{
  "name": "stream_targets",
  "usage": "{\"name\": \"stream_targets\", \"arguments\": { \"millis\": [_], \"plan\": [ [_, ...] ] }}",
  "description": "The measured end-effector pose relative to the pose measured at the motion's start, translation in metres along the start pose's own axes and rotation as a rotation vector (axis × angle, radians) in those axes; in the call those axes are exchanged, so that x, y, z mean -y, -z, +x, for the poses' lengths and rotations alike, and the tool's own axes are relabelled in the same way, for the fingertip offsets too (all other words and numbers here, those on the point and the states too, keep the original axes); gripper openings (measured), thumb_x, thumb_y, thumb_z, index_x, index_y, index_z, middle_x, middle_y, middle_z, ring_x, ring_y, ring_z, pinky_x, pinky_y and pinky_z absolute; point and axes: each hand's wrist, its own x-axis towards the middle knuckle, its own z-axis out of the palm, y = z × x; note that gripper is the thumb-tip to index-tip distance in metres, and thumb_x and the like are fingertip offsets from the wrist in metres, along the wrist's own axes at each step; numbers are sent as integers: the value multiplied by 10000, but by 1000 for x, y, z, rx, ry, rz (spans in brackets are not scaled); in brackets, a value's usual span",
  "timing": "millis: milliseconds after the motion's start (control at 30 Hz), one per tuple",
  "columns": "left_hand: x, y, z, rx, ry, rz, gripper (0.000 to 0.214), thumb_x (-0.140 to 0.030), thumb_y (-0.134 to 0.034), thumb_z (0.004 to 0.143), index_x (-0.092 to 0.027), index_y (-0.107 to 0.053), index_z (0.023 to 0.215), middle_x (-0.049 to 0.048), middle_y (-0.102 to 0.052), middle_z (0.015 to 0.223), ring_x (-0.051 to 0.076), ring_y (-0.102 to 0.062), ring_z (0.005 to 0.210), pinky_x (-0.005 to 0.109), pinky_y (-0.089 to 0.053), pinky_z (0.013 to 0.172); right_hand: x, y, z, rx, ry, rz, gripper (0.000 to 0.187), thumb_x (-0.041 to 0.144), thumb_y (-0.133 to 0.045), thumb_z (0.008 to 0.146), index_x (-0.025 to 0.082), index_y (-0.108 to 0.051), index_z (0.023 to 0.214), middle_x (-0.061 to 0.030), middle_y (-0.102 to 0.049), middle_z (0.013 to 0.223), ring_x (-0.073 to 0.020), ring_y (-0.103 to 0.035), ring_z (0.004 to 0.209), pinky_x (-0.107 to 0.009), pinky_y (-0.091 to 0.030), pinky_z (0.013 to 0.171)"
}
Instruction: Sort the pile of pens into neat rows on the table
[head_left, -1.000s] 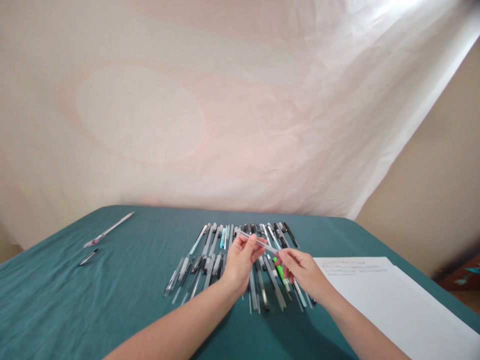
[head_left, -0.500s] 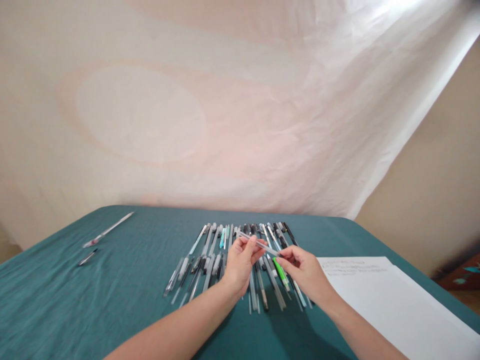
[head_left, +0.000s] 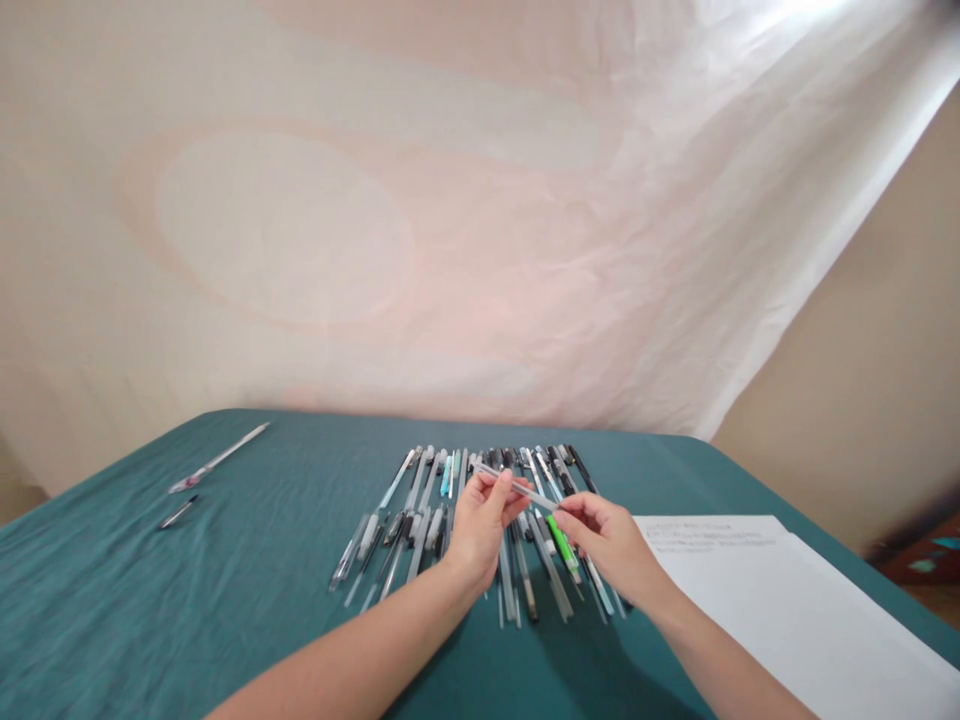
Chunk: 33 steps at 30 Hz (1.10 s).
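Both of my hands hold one thin clear pen (head_left: pixel 525 491) level above a row of several pens (head_left: pixel 420 505) laid side by side on a teal tablecloth (head_left: pixel 225 580). My left hand (head_left: pixel 480 530) pinches the pen near its left end with thumb and fingers. My right hand (head_left: pixel 609 545) pinches its right end. A bright green pen (head_left: pixel 560 545) lies in the row just below the held one, between my hands.
White sheets of paper (head_left: pixel 780 610) with some handwriting lie on the table at the right. A long pink-tipped pen (head_left: pixel 217 460) and a short dark pen (head_left: pixel 177 513) lie apart at the far left. A pale cloth backdrop (head_left: pixel 420 220) hangs behind the table.
My right hand has shifted slightly up and toward the left hand along the pen. The left hand and the row of pens stay as they were.
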Motion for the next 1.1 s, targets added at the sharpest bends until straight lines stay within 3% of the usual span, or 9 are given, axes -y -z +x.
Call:
{"name": "stream_targets", "arguments": {
  "millis": [233, 533, 667, 733, 800, 933, 1100],
  "plan": [
    [2, 3, 1, 6, 8, 0, 256, -349, -599, 724, -166, -423, 758, 61, -644, 816, 128, -609, 774, 304, -473, 783, -3, -1, 2, 69, -92, 142, 353, 461, -509, 747, 146, -607, 871, -7, -575, 638, -106, -501, 503, -216, -427, 461],
    [-1, 5, 5, -28, 2, -2, 259, -354, -614, 710, -162, -444, 743, 48, -637, 798, 137, -610, 795, 291, -480, 766, 1, 20, 2, 144, -38, -78, 264, 367, -496, 762, 165, -610, 888, 1, -584, 641, -109, -522, 518, -207, -425, 456],
    [-1, 4, 4, -31, 22, 5, 270, -362, -624, 697, -158, -448, 718, 54, -640, 789, 143, -613, 785, 299, -484, 762, -16, 47, 8, 118, -94, -213, 196, 294, -529, 721, 172, -559, 872, 22, -581, 584, -118, -552, 492, -206, -436, 423],
    [-1, 4, 4, -37, 30, 2, 275, -362, -633, 687, -156, -452, 711, 54, -640, 781, 146, -613, 785, 300, -487, 758, -29, 60, 13, 40, -145, -306, 104, 250, -558, 684, 169, -549, 748, 19, -581, 557, -120, -564, 482, -201, -434, 412],
    [0, 4, 4, -35, 32, -4, 274, -361, -633, 686, -156, -453, 710, 52, -640, 775, 147, -612, 791, 298, -487, 758, -42, 68, 17, 41, -221, -378, 71, 212, -588, 653, 166, -533, 654, 10, -587, 520, -122, -572, 464, -195, -430, 405],
    [1, 5, 4, -22, 39, -8, 272, -360, -625, 695, -154, -448, 701, 49, -638, 770, 144, -610, 800, 292, -486, 760, -63, 69, 21, 82, -348, -447, 151, 224, -610, 651, 170, -496, 568, 26, -549, 399, -111, -533, 354, -186, -396, 343],
    [2, 5, 4, -13, 40, -4, 269, -362, -621, 698, -150, -455, 692, 51, -636, 771, 144, -609, 804, 283, -487, 754, -74, 59, 23, 66, -361, -425, 171, 236, -593, 691, 172, -471, 590, 23, -561, 432, -110, -543, 360, -179, -395, 322]
  ]
}}
